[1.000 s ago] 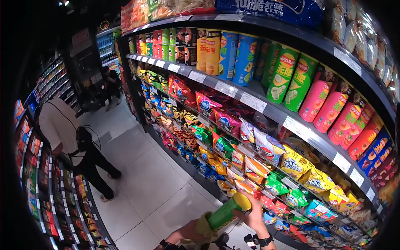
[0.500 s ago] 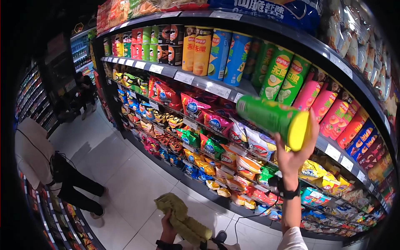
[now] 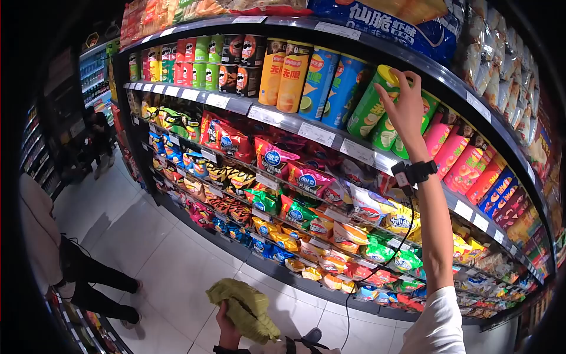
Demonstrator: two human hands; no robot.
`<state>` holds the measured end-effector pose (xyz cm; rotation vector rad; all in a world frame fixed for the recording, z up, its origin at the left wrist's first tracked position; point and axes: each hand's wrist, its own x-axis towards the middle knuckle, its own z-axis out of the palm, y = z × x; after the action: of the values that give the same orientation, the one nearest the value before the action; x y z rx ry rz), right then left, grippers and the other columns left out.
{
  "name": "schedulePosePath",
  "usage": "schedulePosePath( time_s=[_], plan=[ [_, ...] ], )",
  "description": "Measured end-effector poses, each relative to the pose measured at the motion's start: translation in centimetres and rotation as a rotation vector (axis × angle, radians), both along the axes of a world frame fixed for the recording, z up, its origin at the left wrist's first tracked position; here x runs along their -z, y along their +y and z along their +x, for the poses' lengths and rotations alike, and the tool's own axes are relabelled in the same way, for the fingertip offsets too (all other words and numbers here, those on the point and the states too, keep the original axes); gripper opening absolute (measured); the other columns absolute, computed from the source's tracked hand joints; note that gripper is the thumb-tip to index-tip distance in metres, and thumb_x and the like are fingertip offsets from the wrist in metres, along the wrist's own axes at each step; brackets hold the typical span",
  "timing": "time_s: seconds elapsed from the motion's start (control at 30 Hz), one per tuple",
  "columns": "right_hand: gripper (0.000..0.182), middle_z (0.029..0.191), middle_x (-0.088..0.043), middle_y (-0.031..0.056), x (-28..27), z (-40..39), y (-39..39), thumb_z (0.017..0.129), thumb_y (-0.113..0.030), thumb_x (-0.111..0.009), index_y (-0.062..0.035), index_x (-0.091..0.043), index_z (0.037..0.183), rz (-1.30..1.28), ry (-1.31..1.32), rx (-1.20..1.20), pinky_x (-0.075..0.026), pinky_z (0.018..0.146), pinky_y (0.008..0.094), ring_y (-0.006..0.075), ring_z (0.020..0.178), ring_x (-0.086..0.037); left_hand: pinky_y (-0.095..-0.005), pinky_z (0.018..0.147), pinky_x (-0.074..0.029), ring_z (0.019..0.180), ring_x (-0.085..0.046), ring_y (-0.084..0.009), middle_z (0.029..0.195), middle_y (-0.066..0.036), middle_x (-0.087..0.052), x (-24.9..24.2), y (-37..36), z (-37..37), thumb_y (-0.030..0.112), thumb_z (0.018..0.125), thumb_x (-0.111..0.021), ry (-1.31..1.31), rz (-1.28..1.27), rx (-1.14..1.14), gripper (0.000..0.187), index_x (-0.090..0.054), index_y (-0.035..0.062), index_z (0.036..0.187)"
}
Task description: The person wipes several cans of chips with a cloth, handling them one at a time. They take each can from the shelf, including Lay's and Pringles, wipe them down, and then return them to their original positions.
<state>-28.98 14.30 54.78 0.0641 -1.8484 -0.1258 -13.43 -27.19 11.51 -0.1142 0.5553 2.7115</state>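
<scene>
Right hand (image 3: pixel 405 105) is raised to the upper shelf (image 3: pixel 330 137), fingers (image 3: pixel 394 97) spread and pressing on the green chip can (image 3: pixel 370 105); the can stands tilted, long axis leaning up and right, yellow lid at top, wedged between the blue cans (image 3: pixel 330 82) and the next green can (image 3: pixel 407 127). Left hand (image 3: pixel 227 325) is low near the floor, fingers closed around a crumpled yellow-green cloth (image 3: pixel 244 307), well apart from the can, so the right hand is the nearer one.
</scene>
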Motion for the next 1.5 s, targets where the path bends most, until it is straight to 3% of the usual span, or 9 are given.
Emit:
schedulePosePath(
  time_s=[0.37,0.7,0.8,0.87,0.97,1.0,1.13,1.33,1.5],
  plan=[
    [0.061,0.123,-0.05,0.0164,-0.3,-2.7,0.0,0.079,-0.029,-0.074,-0.0048,-0.048,0.129,0.105,-0.123,0.355,-0.055,0.072,0.0428,0.034,0.1,-0.061,-0.0515,0.105,-0.038,0.123,-0.049,-0.0363,0.134,-0.017,-0.051,0.8,-0.9,0.2,0.037,0.09,-0.056,-0.116,0.01,0.142,0.06,-0.042,0.0051,0.139],
    [0.048,0.121,-0.05,0.0171,-0.2,-4.4,-0.6,0.08,-0.019,-0.07,0.0007,-0.051,0.119,0.122,-0.083,0.344,-0.055,0.069,0.0444,0.0346,0.102,-0.057,-0.0514,0.103,-0.041,0.119,-0.053,-0.0366,0.13,-0.017,-0.054,-0.4,-1.7,0.4,0.032,0.091,-0.053,-0.148,-0.047,0.132,0.053,-0.045,0.0031,0.135],
    [0.044,0.122,-0.051,0.0151,-0.6,-4.8,-0.7,0.08,-0.015,-0.065,0.0012,-0.052,0.119,0.077,-0.118,0.303,-0.055,0.073,0.0451,0.0333,0.104,-0.055,-0.0508,0.103,-0.041,0.118,-0.053,-0.0364,0.129,-0.017,-0.055,-0.8,-1.8,0.5,0.031,0.091,-0.052,-0.17,-0.052,0.13,0.052,-0.045,0.0031,0.134],
    [0.045,0.125,-0.051,0.0123,-0.9,-5.4,-0.7,0.078,-0.015,-0.063,0.001,-0.053,0.12,0.256,-0.076,0.135,-0.05,0.082,0.0436,0.0308,0.107,-0.052,-0.0506,0.103,-0.042,0.118,-0.053,-0.0363,0.129,-0.017,-0.055,-1.1,-1.8,0.5,0.03,0.091,-0.052,-0.183,-0.062,0.126,0.051,-0.045,0.003,0.134],
    [0.051,0.129,-0.05,0.0085,-1.1,-6.4,-0.8,0.078,-0.016,-0.065,-0.0009,-0.05,0.124,0.405,-0.144,0.201,-0.043,0.092,0.0408,0.0295,0.112,-0.047,-0.0503,0.103,-0.042,0.118,-0.053,-0.0363,0.129,-0.017,-0.055,-1.2,-1.8,0.5,0.029,0.091,-0.052,-0.175,-0.037,0.139,0.051,-0.045,0.0026,0.134],
    [0.051,0.13,-0.05,0.009,-1.1,-6.8,-1.0,0.078,-0.017,-0.065,-0.0006,-0.05,0.125,0.391,-0.178,0.243,-0.038,0.094,0.0406,0.0294,0.114,-0.045,-0.0504,0.103,-0.041,0.118,-0.053,-0.0363,0.129,-0.017,-0.055,-1.3,-1.7,0.4,0.029,0.091,-0.052,-0.183,-0.058,0.142,0.051,-0.045,0.0023,0.134],
    [0.049,0.128,-0.05,0.0118,-1.0,-7.7,-1.7,0.079,-0.019,-0.067,-0.0007,-0.051,0.122,0.315,-0.117,0.234,-0.039,0.093,0.0419,0.031,0.113,-0.046,-0.0506,0.104,-0.04,0.119,-0.052,-0.0361,0.13,-0.017,-0.054,-1.5,-1.7,0.5,0.027,0.091,-0.053,-0.191,-0.094,0.164,0.051,-0.045,0.0018,0.134],
    [0.054,0.121,-0.049,0.021,0.6,-7.2,-3.9,0.077,-0.03,-0.077,0.0052,-0.049,0.108,0.154,0.146,-0.062,-0.04,0.093,0.0444,0.0372,0.112,-0.047,-0.0508,0.106,-0.038,0.122,-0.05,-0.0361,0.133,-0.018,-0.051,0.2,-2.2,0.9,0.032,0.094,-0.049,-0.141,-0.105,0.179,0.052,-0.042,0.0024,0.137],
    [0.063,0.113,-0.052,0.0189,2.1,-5.8,-5.3,0.076,-0.026,-0.08,0.0041,-0.047,0.121,-0.162,0.137,-0.256,-0.044,0.088,0.038,0.0321,0.102,-0.055,-0.0523,0.107,-0.037,0.126,-0.048,-0.0363,0.139,-0.017,-0.047,0.3,-2.2,0.9,0.047,0.099,-0.035,-0.198,-0.135,0.2,0.059,-0.04,0.006,0.141]
  ],
)
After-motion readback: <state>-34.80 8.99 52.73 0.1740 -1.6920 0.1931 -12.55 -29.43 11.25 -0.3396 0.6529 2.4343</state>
